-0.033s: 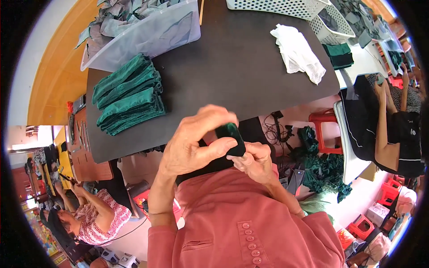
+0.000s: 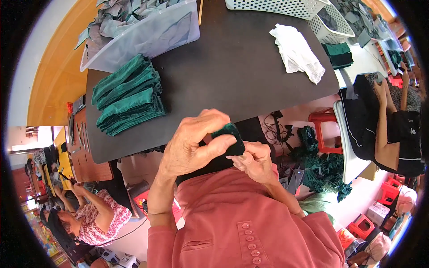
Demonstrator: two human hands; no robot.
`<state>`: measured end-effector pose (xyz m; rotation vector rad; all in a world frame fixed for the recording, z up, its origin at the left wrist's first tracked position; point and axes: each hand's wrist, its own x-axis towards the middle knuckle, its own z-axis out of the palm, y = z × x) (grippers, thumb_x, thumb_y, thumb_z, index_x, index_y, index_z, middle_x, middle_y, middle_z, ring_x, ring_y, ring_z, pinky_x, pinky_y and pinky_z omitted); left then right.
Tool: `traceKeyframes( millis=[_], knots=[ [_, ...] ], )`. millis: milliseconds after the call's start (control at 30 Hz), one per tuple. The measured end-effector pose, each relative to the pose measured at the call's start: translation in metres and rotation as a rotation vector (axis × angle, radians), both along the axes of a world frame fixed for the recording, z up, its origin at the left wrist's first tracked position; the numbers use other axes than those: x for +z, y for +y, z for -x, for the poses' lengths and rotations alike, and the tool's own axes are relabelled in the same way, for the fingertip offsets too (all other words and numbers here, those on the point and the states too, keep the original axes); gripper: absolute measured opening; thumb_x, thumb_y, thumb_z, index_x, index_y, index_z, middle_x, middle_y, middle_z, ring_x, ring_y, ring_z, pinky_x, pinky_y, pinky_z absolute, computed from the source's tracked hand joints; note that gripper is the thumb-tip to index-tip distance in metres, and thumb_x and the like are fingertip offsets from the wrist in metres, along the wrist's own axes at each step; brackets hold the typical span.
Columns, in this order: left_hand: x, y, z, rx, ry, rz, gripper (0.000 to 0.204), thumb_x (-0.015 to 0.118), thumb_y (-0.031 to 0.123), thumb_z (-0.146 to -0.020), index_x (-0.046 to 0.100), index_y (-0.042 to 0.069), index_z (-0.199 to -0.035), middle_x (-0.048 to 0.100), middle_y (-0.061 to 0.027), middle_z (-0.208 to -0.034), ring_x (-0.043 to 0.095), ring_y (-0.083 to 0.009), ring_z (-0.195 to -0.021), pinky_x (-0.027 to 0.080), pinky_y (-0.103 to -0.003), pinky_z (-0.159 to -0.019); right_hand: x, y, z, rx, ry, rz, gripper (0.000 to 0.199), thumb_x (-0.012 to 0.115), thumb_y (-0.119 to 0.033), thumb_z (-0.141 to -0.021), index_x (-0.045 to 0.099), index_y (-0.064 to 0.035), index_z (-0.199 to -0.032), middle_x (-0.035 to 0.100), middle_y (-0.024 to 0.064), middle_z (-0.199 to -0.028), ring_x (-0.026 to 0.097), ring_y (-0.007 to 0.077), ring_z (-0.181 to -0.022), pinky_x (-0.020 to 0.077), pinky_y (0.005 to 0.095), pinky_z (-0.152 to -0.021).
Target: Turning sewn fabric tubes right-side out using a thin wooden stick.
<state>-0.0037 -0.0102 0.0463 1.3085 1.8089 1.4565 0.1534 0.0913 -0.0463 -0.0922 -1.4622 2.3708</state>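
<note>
Two hands met on one small dark green cloth piece, held close to the chest just off the near edge of the black bench. Left hand curled over it, fingers pinching the top; right hand closed narrow beneath, gripping the lower edge, probably to steady it for folding or checking.

Stack of folded green cloths sat left on the bench, piled neat and within easy reach. Clear plastic bin behind it held loose grey-green pieces. White cloth lay crumpled at the right side, apart from the stack. White perforated basket stood at the far edge.

No readable labels or signs. Red stool stood beside the bench; more green fabric heaped on the floor below. Other people sat at both sides.
</note>
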Motion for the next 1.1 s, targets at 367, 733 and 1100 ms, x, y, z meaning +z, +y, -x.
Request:
traceKeyframes(
  millis=[367,733,1100],
  knots=[
    [-0.015,0.012,-0.013,-0.02,0.38,-0.052,0.025,0.056,0.007,-0.086,0.041,-0.001,-0.067,0.039,-0.0132,-0.061,0.04,-0.0325,-0.057,0.037,-0.038,-0.059,0.004,0.004,0.004,-0.525,-0.118,-0.594,0.01,0.057,0.001,-0.084,0.064,0.0048,-0.09,0.05,0.0054,-0.061,0.045,0.0098,-0.054,0.0342,0.0234,-0.047],
    [-0.016,0.009,-0.005,-0.025,-0.08,0.148,0.025,0.054,0.01,-0.09,0.046,-0.002,-0.069,0.041,-0.0104,-0.058,0.042,-0.0281,-0.051,0.039,-0.036,-0.054,0.001,0.003,0.007,-0.445,-0.056,-0.571,0.018,0.055,-0.011,-0.092,0.063,0.0049,-0.093,0.048,-0.0017,-0.062,0.038,0.005,-0.051,0.0297,0.0208,-0.045],
    [-0.024,-0.002,0.014,-0.198,-0.473,0.017,0.059,0.03,0.05,-0.096,0.058,-0.002,-0.088,0.058,-0.0072,-0.08,0.057,-0.0159,-0.078,0.043,-0.028,-0.074,0.012,0.017,0.001,-0.054,-0.213,0.194,0.025,0.048,-0.018,-0.097,0.059,0.0046,-0.096,0.041,-0.0039,-0.062,0.03,0.0021,-0.05,0.0242,0.0183,-0.043]
  ],
)
